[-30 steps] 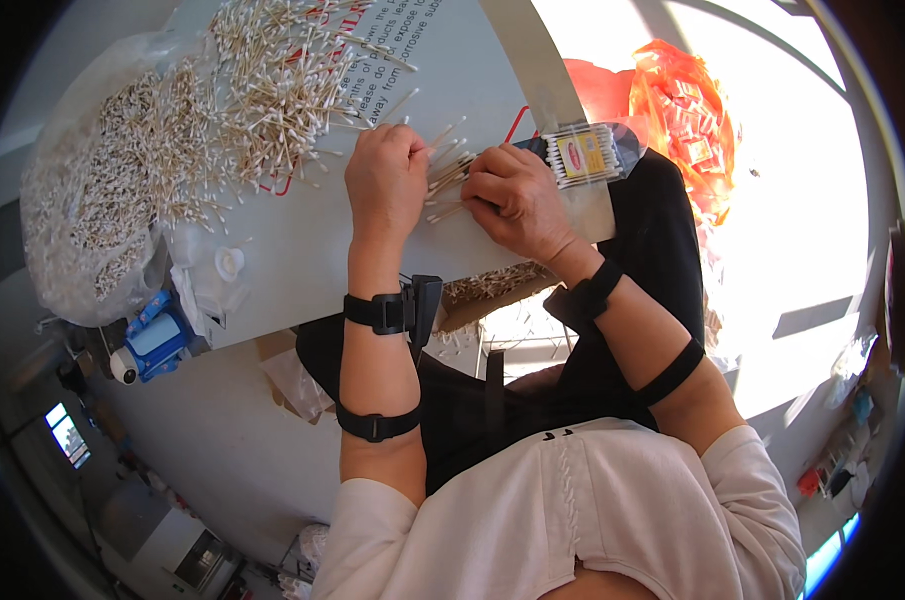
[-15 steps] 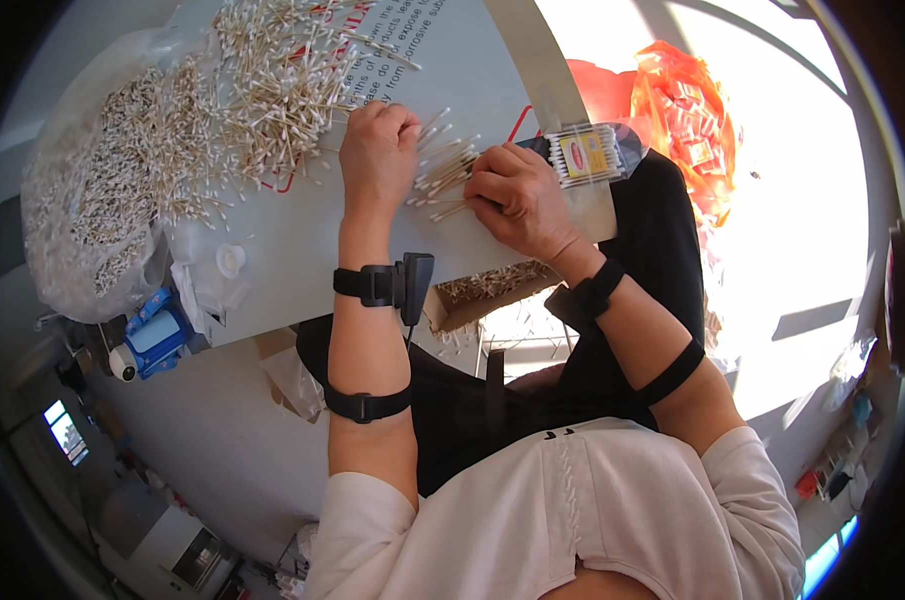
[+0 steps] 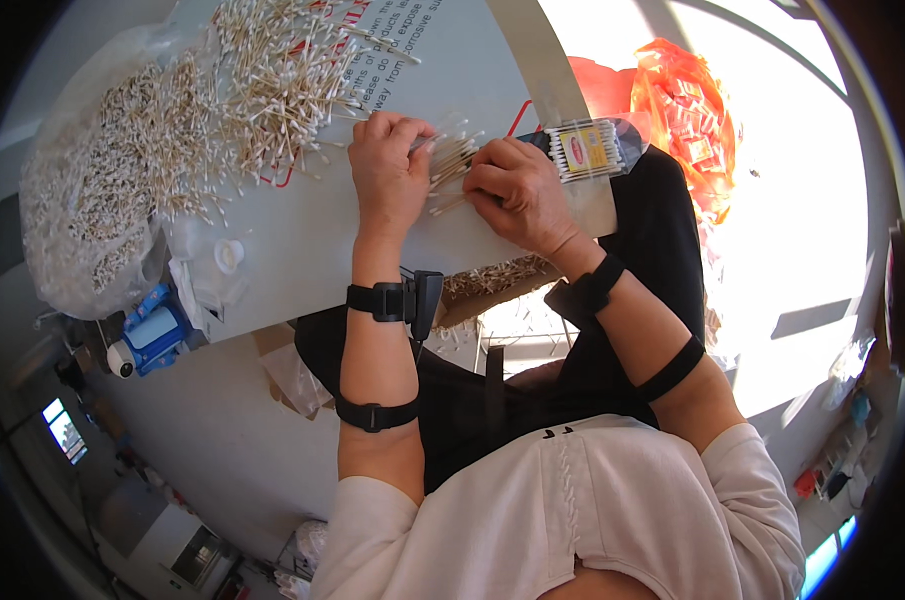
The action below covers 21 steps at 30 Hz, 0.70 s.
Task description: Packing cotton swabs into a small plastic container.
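Note:
Loose cotton swabs (image 3: 453, 163) lie in a small fanned group on the table between my two hands. My left hand (image 3: 388, 170) is at the left of this group, its thumb and forefinger pinched together; what they hold, if anything, is too small to make out. On the other side, my right hand (image 3: 521, 195) has its fingers curled closed over the right ends of the swabs. Just beyond its knuckles is a clear pack of cotton swabs (image 3: 586, 150) with a yellow label, lying at the table's right edge.
A large heap of cotton swabs (image 3: 283, 90) spreads over the table (image 3: 303, 270), beside a clear plastic bag (image 3: 93, 220) full of more. A blue bottle-like object (image 3: 158, 335) is at the left edge. A cardboard box of swabs (image 3: 493, 280) stands below; an orange bag (image 3: 688, 120) lies right.
My left hand has moved slightly right and nearer, with its thumb and forefinger now turned toward the loose swabs. My right hand has hardly moved.

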Available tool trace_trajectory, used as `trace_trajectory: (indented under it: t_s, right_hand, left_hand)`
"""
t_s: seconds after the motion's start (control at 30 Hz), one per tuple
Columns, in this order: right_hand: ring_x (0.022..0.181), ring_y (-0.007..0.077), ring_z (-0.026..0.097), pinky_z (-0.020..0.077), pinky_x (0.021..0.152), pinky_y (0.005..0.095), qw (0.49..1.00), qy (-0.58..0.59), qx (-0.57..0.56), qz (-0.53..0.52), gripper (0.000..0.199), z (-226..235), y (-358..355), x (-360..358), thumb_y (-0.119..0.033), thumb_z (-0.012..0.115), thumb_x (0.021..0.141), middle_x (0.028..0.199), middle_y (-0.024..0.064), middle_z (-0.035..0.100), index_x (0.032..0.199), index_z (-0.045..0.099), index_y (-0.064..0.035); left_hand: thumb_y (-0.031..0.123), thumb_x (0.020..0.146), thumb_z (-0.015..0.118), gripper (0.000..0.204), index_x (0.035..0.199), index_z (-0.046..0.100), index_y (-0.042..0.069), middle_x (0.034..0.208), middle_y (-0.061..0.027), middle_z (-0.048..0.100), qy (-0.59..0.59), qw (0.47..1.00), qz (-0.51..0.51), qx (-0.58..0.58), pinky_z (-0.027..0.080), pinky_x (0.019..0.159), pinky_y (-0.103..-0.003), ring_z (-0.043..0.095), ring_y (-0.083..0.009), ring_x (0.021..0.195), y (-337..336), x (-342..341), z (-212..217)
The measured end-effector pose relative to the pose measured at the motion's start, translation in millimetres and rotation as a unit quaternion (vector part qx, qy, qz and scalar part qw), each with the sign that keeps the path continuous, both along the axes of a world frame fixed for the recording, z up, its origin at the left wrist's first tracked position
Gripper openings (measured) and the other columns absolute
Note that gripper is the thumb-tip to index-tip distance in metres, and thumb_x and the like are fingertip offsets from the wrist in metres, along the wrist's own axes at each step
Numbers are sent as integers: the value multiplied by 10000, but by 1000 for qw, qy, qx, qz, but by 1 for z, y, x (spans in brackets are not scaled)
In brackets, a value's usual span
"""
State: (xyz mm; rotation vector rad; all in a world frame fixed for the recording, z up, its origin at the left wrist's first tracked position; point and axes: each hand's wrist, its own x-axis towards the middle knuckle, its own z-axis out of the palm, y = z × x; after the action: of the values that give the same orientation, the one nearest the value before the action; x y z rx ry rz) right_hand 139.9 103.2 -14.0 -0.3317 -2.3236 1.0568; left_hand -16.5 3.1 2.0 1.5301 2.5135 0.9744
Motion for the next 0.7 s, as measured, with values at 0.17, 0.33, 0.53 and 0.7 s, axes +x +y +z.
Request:
trace_trajectory:
  t_s: [0.17, 0.33, 0.53, 0.7]
  right_hand:
    - [806, 231, 580, 457, 709, 360, 1000, -3, 23, -4, 69, -2, 0, 0, -91, 692, 702, 820, 28, 560, 728, 630, -106]
    - [795, 237, 577, 457, 706, 365, 997, -1, 72, -8, 54, -5, 0, -1, -103, 665, 727, 808, 39, 553, 761, 623, -108]
    - [773, 257, 583, 478, 691, 378, 987, -40, 145, 53, 54, -3, 6, -5, -133, 614, 749, 814, 58, 555, 783, 613, -90]
    - [822, 292, 596, 502, 723, 406, 994, -48, 70, -74, 131, -4, 2, -5, -29, 610, 743, 861, 78, 564, 865, 618, -77]
  left_hand:
    - [22, 754, 685, 262, 1007, 655, 83, 1057, -83, 585, 7, 999, -18, -32, 428, 888, -422, 517, -304, 1030, -8, 5, -3]
    - [138, 830, 668, 458, 1272, 564, 78, 1358, -126, 509, 75, 996, -16, -33, 335, 1052, -490, 444, -318, 1277, -23, 36, -6]
    - [271, 872, 643, 660, 1450, 385, 85, 1538, -133, 325, 73, 986, -3, -147, 177, 1151, -560, 287, -300, 1432, -34, 54, -10]
    - [276, 837, 683, 728, 1463, 362, 90, 1549, -125, 303, 73, 981, -39, -176, 173, 1150, -568, 272, -292, 1439, -36, 54, -5]
